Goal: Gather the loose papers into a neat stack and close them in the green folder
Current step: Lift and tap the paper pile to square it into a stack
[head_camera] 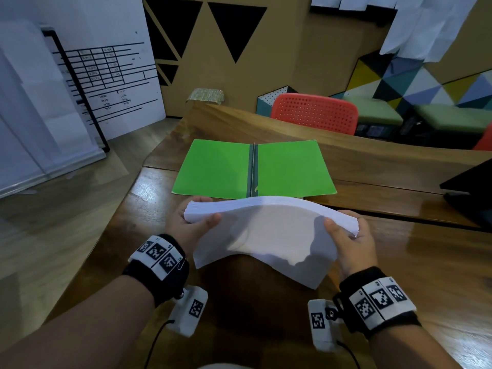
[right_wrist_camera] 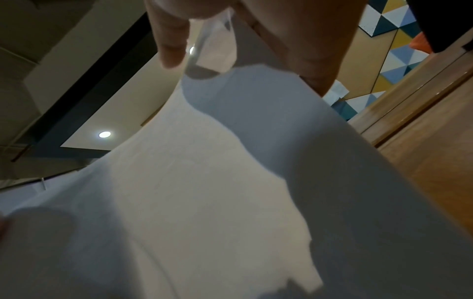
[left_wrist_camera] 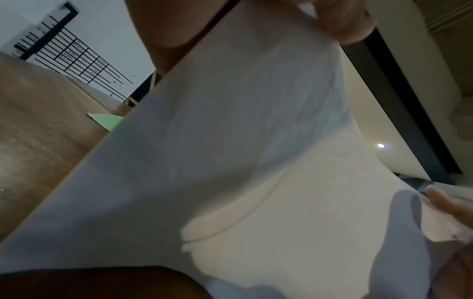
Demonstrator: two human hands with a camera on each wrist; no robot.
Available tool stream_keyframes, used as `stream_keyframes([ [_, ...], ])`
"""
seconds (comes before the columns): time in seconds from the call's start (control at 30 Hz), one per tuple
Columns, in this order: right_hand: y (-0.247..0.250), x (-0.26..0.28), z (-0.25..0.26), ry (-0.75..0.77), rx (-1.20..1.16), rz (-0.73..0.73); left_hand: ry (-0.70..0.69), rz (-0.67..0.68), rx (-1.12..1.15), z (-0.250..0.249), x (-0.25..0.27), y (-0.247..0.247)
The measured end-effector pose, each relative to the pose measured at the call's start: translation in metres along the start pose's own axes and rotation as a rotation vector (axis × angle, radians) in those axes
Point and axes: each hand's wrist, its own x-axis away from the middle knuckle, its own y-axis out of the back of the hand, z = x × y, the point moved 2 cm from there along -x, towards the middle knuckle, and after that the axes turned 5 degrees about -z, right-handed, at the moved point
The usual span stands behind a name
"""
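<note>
Between both hands, paper stack

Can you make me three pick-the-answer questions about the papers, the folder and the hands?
1. Where is the folder?
A. on the table beyond the papers
B. on the red chair
C. on the floor

2. What colour is the chair behind the table?
A. blue
B. red
C. black

3. How is the folder?
A. shut
B. rolled up
C. open flat

Answers:
1 A: it lies on the wood past the papers.
2 B: its dotted back is red.
3 C: both green halves lie spread, while the left hand and right hand hold the papers by their ends.
</note>
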Motion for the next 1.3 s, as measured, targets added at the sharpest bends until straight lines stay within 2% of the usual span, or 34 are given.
stream_keyframes([
  [0.13, 0.003, -0.002, 0.003, 0.039, 0.014, -0.027, 0.022, -0.085, -0.047, -0.004, 0.000, -0.001],
  [0.23, 0.005, 0.002, 0.010, 0.085, -0.008, 0.031, 0.007, -0.094, -0.036, -0.006, -0.002, 0.006],
  [0.37, 0.003, 0.009, -0.004, 0.047, -0.029, 0.030, 0.020, -0.060, -0.091, 0.003, -0.002, 0.012],
  [0.53, 0.002, 0.014, -0.001, 0.002, -0.059, 0.049, 0.124, -0.069, -0.121, 0.007, -0.002, 0.014],
  [0.8, 0.004, 0.010, -0.004, -0.002, -0.032, 0.051, 0.112, 0.002, -0.166, 0.006, 0.001, 0.011],
  [0.87, 0.003, 0.010, -0.001, -0.015, -0.025, 0.054, 0.065, 0.045, -0.142, 0.002, 0.002, 0.010],
  [0.93, 0.003, 0.010, 0.003, -0.013, -0.049, 0.041, -0.011, 0.064, -0.022, -0.005, 0.001, 0.012],
  [1.03, 0.003, 0.011, 0.009, 0.022, -0.073, 0.043, 0.013, -0.061, 0.089, -0.006, -0.008, 0.013],
  [1.13, 0.001, 0.010, 0.016, 0.011, -0.131, 0.021, 0.028, -0.166, 0.052, -0.011, -0.014, 0.010],
  [1.3, 0.002, -0.001, 0.018, 0.014, -0.018, -0.003, 0.035, -0.156, 0.037, -0.014, -0.021, 0.007],
])
